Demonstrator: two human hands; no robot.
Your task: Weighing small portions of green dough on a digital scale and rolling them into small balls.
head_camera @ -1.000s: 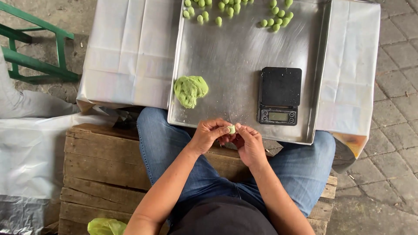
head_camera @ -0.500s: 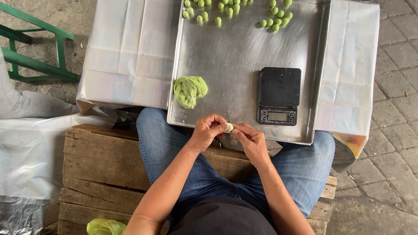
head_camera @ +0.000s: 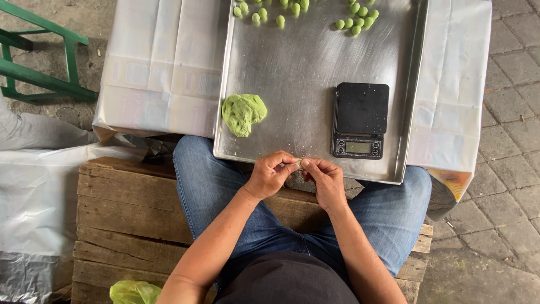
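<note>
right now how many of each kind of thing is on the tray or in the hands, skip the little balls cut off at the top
metal tray: 1
black scale: 1
green dough lump: 1
small dough piece, pinched between left hand and right hand: 1
total: 4

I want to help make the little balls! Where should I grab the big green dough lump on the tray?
Pinch the green dough lump at its narrower near end, coming from the tray's front edge. That end points toward you, nothing blocks it, and soft dough probably tears off easily there.
</note>
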